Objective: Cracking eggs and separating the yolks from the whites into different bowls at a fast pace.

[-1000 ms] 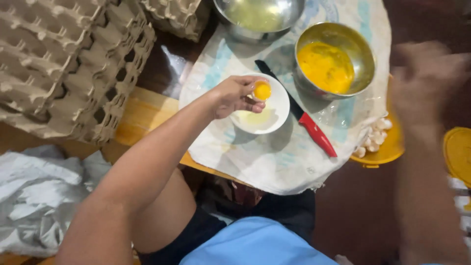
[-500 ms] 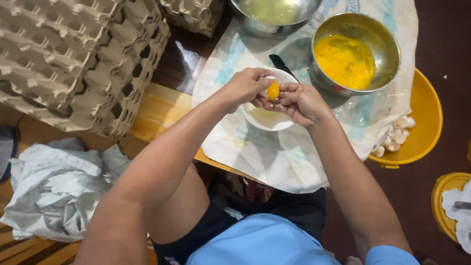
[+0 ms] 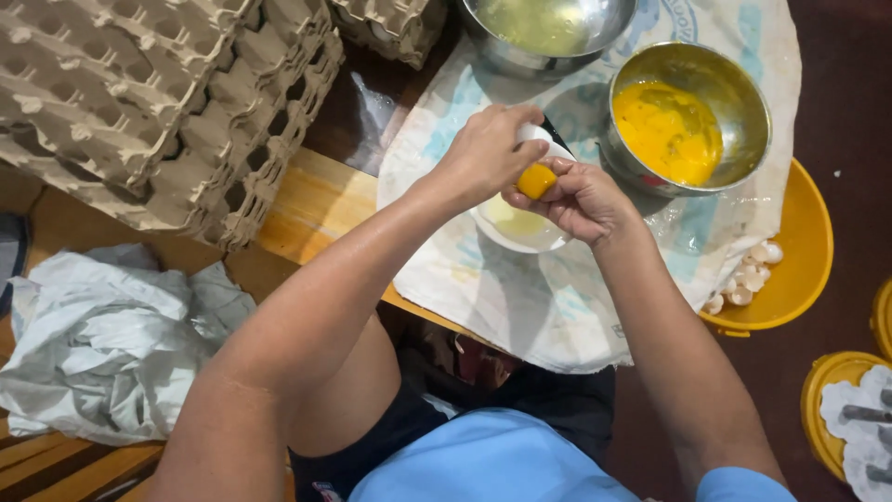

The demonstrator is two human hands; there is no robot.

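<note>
You are holding a round yellow egg yolk (image 3: 537,179) between your two hands, right over a small white bowl (image 3: 517,228). Your left hand (image 3: 483,153) is curling down over the yolk from above, with its fingers closed around it. Your right hand (image 3: 578,200) is coming in from the other side, and its fingertips are pinching the same yolk. The two hands are touching each other at the yolk.

The white bowl is sitting on a pale printed cloth (image 3: 520,307), just under your hands. A little clear, yellowish liquid is lying in the bottom of it.

Just beside your right hand, a shiny metal bowl (image 3: 754,139) is holding many yolks, all bright yellow. Another metal bowl (image 3: 595,28) is standing past your hands at the top, and it is holding clear liquid.

A yellow tub (image 3: 799,260) is peeking out from under the cloth on your right side, and broken eggshells (image 3: 748,277) are lying in it.

Stacks of brown cardboard egg trays (image 3: 158,102) are piled up on your left. Crumpled white paper (image 3: 111,335) is lying below them, near your left arm.
</note>
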